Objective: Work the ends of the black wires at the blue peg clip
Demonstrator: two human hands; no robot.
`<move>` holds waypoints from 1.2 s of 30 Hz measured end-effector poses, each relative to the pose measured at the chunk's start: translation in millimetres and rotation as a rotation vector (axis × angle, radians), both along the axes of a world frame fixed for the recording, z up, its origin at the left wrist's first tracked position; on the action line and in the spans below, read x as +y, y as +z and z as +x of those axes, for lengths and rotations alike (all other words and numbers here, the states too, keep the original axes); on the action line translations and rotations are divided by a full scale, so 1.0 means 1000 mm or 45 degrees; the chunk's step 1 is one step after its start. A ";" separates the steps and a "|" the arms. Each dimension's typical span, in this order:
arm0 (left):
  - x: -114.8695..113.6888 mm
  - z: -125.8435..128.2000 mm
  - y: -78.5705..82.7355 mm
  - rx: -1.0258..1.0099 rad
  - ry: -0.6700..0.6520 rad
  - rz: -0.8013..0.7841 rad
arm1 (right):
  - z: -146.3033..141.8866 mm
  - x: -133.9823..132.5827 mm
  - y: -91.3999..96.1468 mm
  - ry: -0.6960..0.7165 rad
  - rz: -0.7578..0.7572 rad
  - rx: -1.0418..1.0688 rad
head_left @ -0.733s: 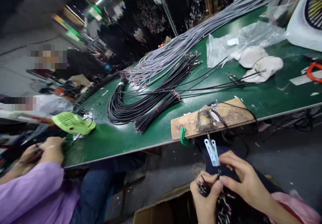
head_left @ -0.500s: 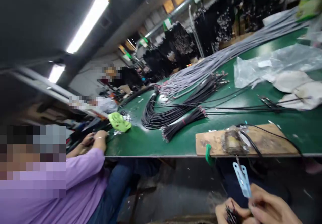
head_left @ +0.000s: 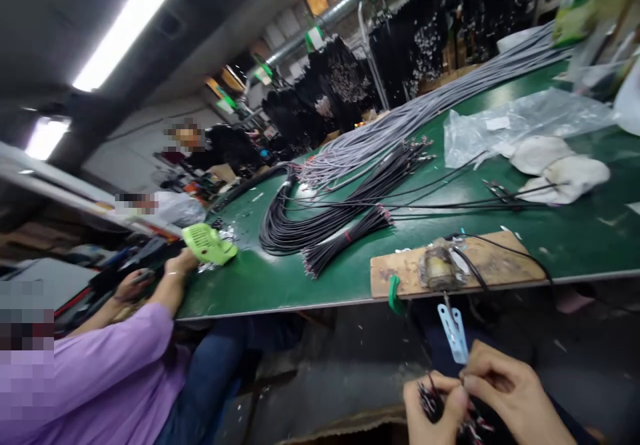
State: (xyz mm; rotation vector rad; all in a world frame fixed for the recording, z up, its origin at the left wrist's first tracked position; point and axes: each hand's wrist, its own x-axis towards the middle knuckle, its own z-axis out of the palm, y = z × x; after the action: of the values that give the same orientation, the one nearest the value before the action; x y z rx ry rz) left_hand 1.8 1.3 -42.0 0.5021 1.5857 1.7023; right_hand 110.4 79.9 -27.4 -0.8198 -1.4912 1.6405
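Two hands working low, below bench [head_left: 280, 292] edge. Left hand [head_left: 434, 410] squeezing bunch of thin wires [head_left: 431, 400], grip closed tight round it. Right hand [head_left: 505, 392] pinching one wire end, fingertips together, just under pale blue clip [head_left: 454, 333]. Best keeping bunch snug, picking single wire, pulling gently. Person in purple sleeve [head_left: 100, 372] working well apart.

Left hand [head_left: 434, 410] grips wire bundle [head_left: 431, 402]; right hand [head_left: 505, 392] beside blue clip [head_left: 454, 332].
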 end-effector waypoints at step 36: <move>0.024 -0.019 0.055 0.024 -0.364 0.104 | -0.022 0.041 0.020 0.155 -0.867 0.637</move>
State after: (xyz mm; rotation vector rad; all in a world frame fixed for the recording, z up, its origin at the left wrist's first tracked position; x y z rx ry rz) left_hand -17.3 25.0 13.5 0.7503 1.3857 1.5517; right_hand 88.4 121.0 -7.9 -0.5905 -0.6397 2.2811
